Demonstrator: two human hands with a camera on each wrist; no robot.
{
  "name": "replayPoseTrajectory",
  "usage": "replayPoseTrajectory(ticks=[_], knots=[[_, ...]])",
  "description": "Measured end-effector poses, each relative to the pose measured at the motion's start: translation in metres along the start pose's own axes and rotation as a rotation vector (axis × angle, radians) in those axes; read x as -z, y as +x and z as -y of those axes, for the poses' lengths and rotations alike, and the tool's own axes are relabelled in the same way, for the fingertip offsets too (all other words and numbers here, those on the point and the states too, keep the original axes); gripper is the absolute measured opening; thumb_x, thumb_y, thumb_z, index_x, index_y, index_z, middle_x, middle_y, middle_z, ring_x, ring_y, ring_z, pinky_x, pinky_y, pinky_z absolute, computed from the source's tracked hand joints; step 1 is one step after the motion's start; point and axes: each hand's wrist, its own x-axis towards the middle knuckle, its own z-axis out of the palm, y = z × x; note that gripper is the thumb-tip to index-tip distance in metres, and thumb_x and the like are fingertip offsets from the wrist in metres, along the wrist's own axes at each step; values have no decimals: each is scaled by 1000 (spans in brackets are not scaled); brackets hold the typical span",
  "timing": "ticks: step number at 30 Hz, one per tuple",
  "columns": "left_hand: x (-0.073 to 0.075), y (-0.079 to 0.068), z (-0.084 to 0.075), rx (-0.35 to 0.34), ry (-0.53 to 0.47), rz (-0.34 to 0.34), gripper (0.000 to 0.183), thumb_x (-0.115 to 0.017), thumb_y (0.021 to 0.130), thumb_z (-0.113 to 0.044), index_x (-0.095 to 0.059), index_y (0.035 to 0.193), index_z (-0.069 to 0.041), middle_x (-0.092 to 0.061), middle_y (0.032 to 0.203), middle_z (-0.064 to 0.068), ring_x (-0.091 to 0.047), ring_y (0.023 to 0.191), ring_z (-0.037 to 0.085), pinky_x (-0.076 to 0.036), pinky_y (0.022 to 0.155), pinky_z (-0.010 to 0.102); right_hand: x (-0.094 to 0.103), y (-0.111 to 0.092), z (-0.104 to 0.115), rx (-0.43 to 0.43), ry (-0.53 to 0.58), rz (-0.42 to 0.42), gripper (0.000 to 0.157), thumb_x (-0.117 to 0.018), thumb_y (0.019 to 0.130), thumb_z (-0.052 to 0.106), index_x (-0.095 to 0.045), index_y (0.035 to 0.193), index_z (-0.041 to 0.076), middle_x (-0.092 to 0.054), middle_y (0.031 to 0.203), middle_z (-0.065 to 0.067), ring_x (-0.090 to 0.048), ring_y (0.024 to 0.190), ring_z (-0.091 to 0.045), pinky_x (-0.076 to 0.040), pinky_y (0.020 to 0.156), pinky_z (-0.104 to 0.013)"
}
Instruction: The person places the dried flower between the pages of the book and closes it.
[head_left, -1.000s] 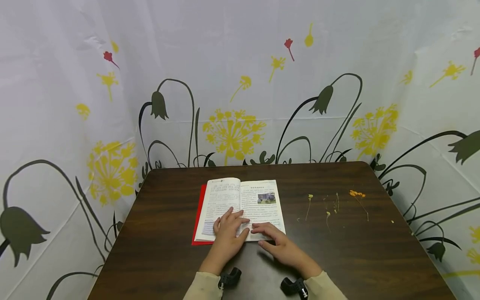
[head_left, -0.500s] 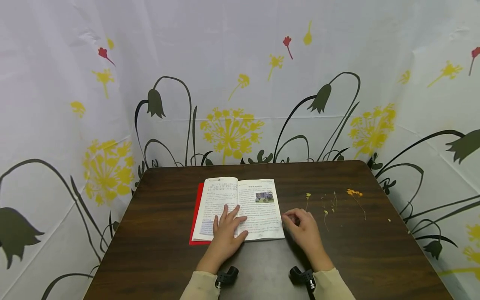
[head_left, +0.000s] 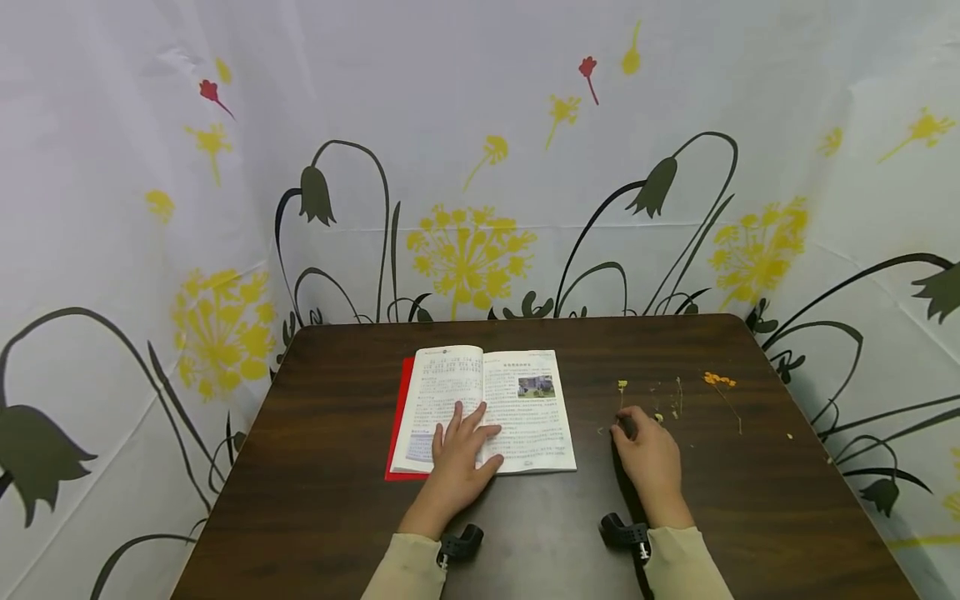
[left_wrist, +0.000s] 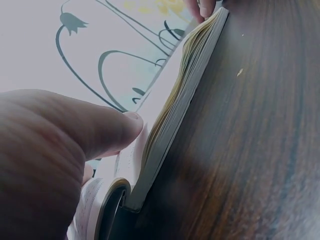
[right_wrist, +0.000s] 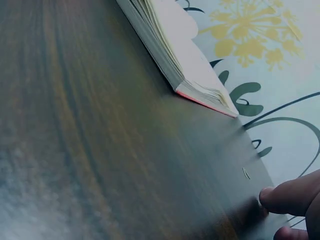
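Note:
An open book [head_left: 527, 433] with printed pages lies on the table, a red cover edge [head_left: 402, 425] showing at its left. My left hand [head_left: 461, 467] rests spread over the lower pages near the spine; its thumb lies over the page in the left wrist view. To the right of the book, my right hand [head_left: 654, 458] is low over the table, beside a small dried yellow flower [head_left: 622, 387]. Its fingers bend, with a gap between thumb and index finger; the lower end of the flower's stem is hidden there. In the right wrist view, the fingertips [right_wrist: 270, 196] are apart.
A dried orange flower [head_left: 720, 380] on a thin stem lies further right on the brown table [head_left: 322, 417]. Thin dried stems [head_left: 678, 396] and small bits lie between it and my right hand. A flower-printed white curtain [head_left: 480, 167] hangs behind the table.
My right hand has left the book's lower right page and moved right, to the small yellow flower. My left hand stays on the book.

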Motion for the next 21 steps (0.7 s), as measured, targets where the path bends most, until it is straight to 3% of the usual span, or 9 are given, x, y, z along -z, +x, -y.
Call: replayPoseTrajectory(ticks=[8,13,17,21], knots=[[4,0,0,-10,4,9,49,-82,97,-28,-70,144,-21,-38,178,6,-8,172,42,-3,129,78,-1,0,4,52,-24,-113,19,-86,93,18,-81,109,9,-67,70,-6,-60,65,-28,-49,66,-50],[5,-1,0,5,33,34,63,-84,95,-32,-63,153,-19,-30,181,7,-8,172,40,-5,131,77,-1,-2,3,41,-34,-166,19,-89,90,20,-82,103,10,-78,85,-15,-70,82,-44,-54,79,-61],[4,-1,1,23,53,41,76,-84,94,-35,-54,161,-16,-23,183,8,-8,172,40,-6,131,76,0,-4,3,24,-35,-187,20,-90,89,23,-82,100,9,-80,95,-20,-70,87,-49,-53,83,-63],[4,-1,1,31,45,43,82,-85,94,-36,-49,164,-15,-21,184,9,-9,172,40,-6,132,75,1,-4,6,15,-51,-188,15,-87,91,20,-83,95,6,-77,91,-18,-68,85,-46,-51,85,-61]])
